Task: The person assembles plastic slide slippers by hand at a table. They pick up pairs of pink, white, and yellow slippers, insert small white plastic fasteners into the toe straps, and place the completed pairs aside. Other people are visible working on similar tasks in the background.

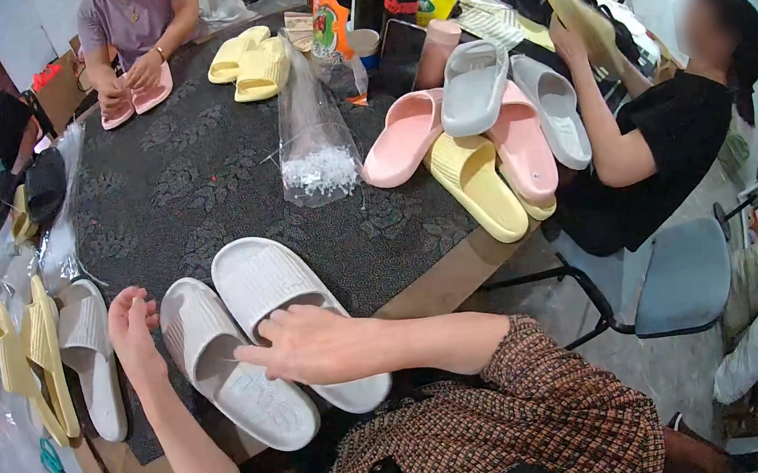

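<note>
A pair of pale grey-white slippers lies in front of me at the table's near edge: the left slipper (257, 407) and the right slipper (270, 275), side by side and touching. My right hand (312, 346) reaches over them and is closed on their inner strap edges, its thumb at the left slipper's opening and its fingers at the right one's. A thin, pale strand seems to show by the thumb. Just left of the pair, my left hand (134, 330) is raised with fingers curled together; whatever it may hold is too small to make out.
A single white slipper (89, 360) and yellow slippers (43, 358) stand at left beside plastic bags and green scissors (54, 461). Ahead lies a clear bag of small white pieces (319, 166). Pink, grey and yellow slippers (474, 175) are piled at right. Co-workers sit around the dark-covered table (180, 185).
</note>
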The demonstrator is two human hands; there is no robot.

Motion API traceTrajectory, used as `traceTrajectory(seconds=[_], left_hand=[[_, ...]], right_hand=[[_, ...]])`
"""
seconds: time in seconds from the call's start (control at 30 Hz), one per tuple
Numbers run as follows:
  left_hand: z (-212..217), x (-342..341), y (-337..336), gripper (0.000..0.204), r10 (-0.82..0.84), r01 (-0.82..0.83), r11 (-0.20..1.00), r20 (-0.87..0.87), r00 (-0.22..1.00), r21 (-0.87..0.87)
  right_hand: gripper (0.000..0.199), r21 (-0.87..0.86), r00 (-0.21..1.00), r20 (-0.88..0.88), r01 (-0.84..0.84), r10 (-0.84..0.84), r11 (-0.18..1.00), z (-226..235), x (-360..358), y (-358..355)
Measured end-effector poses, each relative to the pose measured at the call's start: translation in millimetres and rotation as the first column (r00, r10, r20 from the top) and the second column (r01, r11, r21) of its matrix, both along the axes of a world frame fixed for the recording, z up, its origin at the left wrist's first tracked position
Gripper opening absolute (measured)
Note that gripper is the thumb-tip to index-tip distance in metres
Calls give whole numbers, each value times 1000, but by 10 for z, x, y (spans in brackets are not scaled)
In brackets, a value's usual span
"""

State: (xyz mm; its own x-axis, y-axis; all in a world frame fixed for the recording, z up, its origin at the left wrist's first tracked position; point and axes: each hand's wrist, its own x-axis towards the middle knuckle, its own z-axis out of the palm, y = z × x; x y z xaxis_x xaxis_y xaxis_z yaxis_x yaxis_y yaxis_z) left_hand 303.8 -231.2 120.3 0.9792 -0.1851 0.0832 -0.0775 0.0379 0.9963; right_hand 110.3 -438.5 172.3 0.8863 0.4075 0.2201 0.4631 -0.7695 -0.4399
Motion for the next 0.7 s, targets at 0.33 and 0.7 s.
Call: traceTrajectory(seconds=[0.33,0.7], left_hand=[[-146,69,131,14,102,-104,994,-79,992,-24],[-100,-17,132,15,17,-40,988,-151,988,-152]], right_hand=[[13,-2,958,206,205,-201,979,-317,96,-22],[9,-16,517,701,701,-492,713,209,-408,-1474]])
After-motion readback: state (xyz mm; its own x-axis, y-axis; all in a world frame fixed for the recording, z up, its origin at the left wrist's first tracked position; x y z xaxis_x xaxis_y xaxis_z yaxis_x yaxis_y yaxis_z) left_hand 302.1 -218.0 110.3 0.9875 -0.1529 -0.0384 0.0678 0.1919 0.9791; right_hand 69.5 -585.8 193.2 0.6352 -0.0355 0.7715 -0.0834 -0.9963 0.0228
